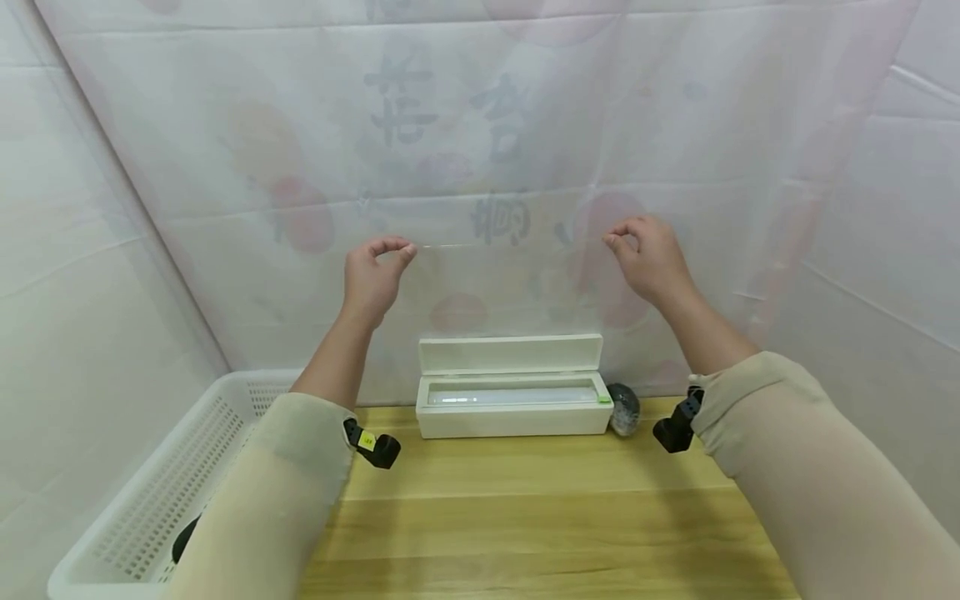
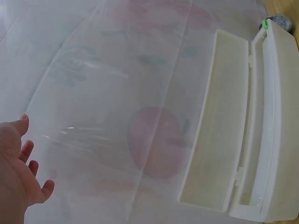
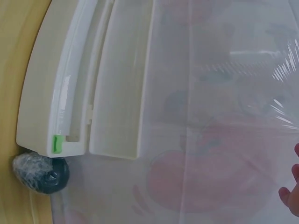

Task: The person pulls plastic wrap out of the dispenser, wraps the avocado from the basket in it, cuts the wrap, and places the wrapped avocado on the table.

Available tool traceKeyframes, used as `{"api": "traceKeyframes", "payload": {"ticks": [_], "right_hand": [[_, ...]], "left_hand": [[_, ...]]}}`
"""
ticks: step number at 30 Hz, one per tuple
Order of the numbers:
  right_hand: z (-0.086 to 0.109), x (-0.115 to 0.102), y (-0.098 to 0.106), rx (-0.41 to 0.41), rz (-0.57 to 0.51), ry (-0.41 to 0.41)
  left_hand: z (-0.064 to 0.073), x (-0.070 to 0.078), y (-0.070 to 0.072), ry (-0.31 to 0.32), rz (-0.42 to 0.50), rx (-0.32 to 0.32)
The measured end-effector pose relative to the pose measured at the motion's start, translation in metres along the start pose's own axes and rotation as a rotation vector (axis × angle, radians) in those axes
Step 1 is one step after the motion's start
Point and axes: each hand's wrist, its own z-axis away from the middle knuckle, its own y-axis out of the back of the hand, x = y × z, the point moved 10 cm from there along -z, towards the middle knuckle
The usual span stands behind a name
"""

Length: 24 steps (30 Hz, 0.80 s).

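Observation:
A sheet of clear cling film (image 1: 465,246) is stretched between my raised hands, its top edge a thin bright line in the head view. My left hand (image 1: 373,279) pinches one corner between thumb and index finger; my right hand (image 1: 651,257) pinches the opposite one. Glints and creases show on the film (image 3: 285,70) in the right wrist view. Below and between the hands stands a white cling film dispenser (image 1: 517,421) with its lid (image 1: 510,355) raised. A white roll (image 1: 510,396) lies inside. Whether the film still joins the roll cannot be made out.
A dark rounded object (image 1: 624,410) wrapped in clear film touches the dispenser's right end, on the wooden table (image 1: 555,517). To the left is a white perforated basket (image 1: 142,500) with a black thing (image 1: 183,540) partly hidden by my sleeve. A patterned curtain (image 1: 465,150) hangs behind.

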Motion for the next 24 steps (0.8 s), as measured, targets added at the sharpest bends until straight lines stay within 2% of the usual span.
{"api": "traceKeyframes", "payload": {"ticks": [11,24], "right_hand": [[-0.009,-0.014,0.012,0.052,0.024,-0.002],[-0.018,-0.027,0.028,0.048,0.022,-0.036]], "left_hand": [[-0.002,0.019,0.006,-0.028,0.017,0.031],[-0.010,0.036,0.014,0.009,0.048,0.045]]}}
